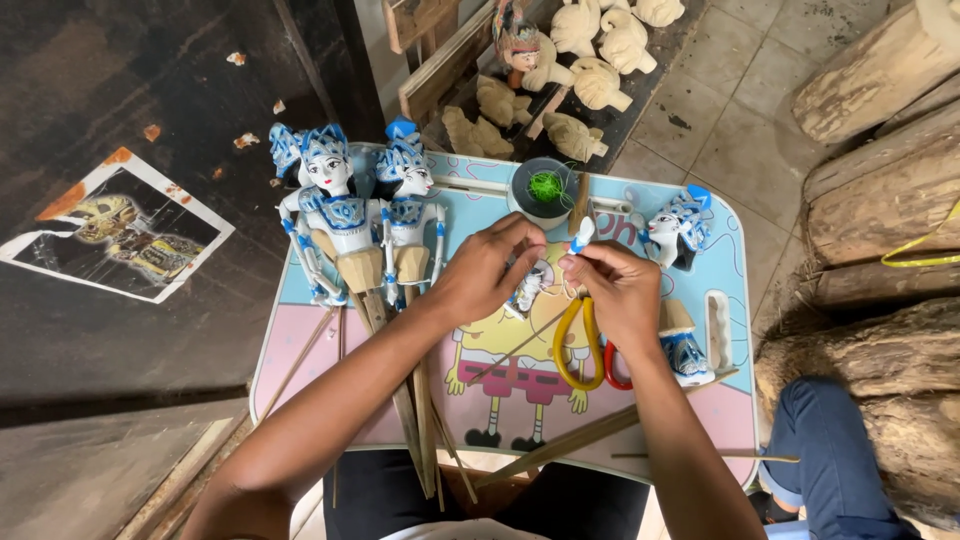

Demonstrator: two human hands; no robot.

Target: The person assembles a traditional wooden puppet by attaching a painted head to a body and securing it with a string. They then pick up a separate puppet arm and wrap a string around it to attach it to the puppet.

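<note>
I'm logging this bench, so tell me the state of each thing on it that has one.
Left hand: fingers pinched on a small puppet piece.
Right hand: holding the small blue-and-white puppet arm.
Finished puppets: painted, lying on the tray table.
Carved heads: unpainted.
Scissors: lying closed.

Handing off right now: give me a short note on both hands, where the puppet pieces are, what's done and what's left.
Left hand and right hand pinch a small blue-and-white puppet piece over the tray table.
Done: two painted puppets lie at the table's left.
Loose: puppet head and body at right; yellow-handled scissors below the hands; green thread spool at the top.
Left: unpainted carved heads beyond the table.
</note>
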